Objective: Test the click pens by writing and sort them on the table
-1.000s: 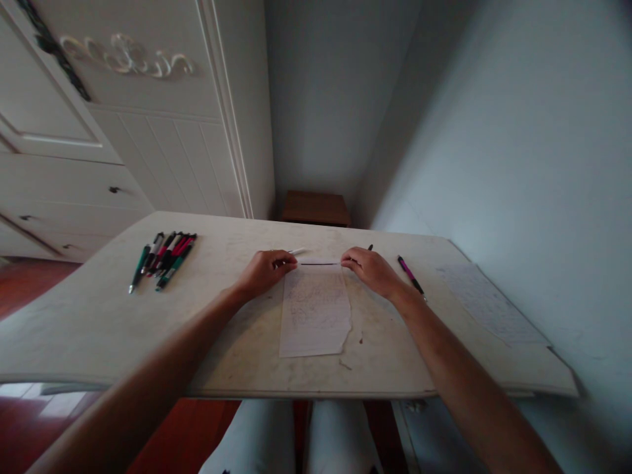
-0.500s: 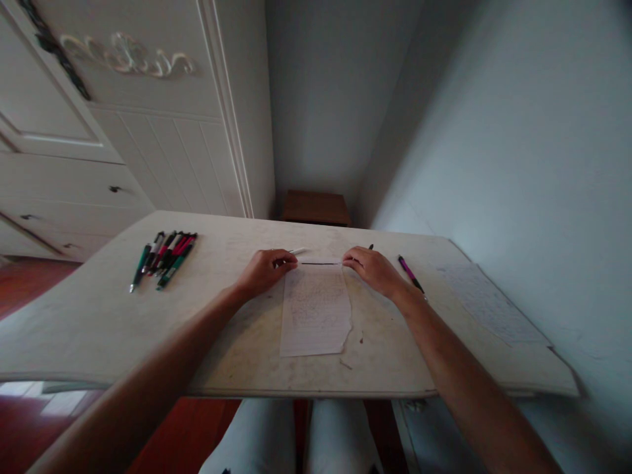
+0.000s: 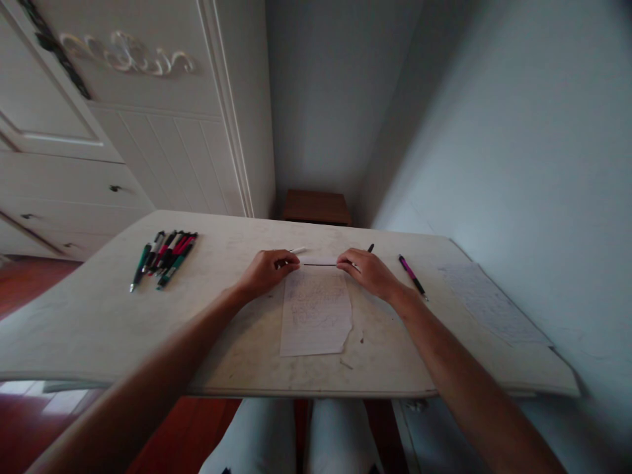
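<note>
Left hand, right hand pinch thin dark stick at far end of paper; tips hidden, scribbles unreadable.

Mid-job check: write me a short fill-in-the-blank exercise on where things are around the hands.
1. The dark rod shows ____ the left hand and the right hand.
2. Seen from the person's seat, the pile of pens lies to the ____ of the left hand.
3. Seen from the same seat, the lone pen lies to the ____ of the right hand.

Missing words: between; left; right.
</note>
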Motion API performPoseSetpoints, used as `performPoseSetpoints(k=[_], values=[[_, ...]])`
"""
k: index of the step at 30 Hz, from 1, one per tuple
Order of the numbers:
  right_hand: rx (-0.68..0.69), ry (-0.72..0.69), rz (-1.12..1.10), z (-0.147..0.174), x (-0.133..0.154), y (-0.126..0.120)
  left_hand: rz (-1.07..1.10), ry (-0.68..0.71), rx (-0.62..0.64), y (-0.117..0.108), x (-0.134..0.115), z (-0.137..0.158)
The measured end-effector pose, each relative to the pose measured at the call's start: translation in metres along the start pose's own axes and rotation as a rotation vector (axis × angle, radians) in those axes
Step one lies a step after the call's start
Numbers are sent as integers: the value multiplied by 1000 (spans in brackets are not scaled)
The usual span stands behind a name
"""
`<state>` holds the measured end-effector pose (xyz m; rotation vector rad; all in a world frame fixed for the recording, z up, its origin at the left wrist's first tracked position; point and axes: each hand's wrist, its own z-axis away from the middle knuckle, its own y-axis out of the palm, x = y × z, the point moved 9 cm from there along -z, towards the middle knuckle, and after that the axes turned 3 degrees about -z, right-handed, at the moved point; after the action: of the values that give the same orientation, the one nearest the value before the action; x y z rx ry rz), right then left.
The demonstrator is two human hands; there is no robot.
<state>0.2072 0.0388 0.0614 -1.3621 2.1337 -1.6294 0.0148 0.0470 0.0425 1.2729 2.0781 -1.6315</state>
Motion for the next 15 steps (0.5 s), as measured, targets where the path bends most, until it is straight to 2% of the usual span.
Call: performPoseSetpoints(k=[9, 15], values=[[-19, -88, -17, 1, 14, 5, 44, 6, 40, 5, -11, 4], [-75, -137, -4, 2, 18, 5, 121, -76, 54, 9, -5, 7]])
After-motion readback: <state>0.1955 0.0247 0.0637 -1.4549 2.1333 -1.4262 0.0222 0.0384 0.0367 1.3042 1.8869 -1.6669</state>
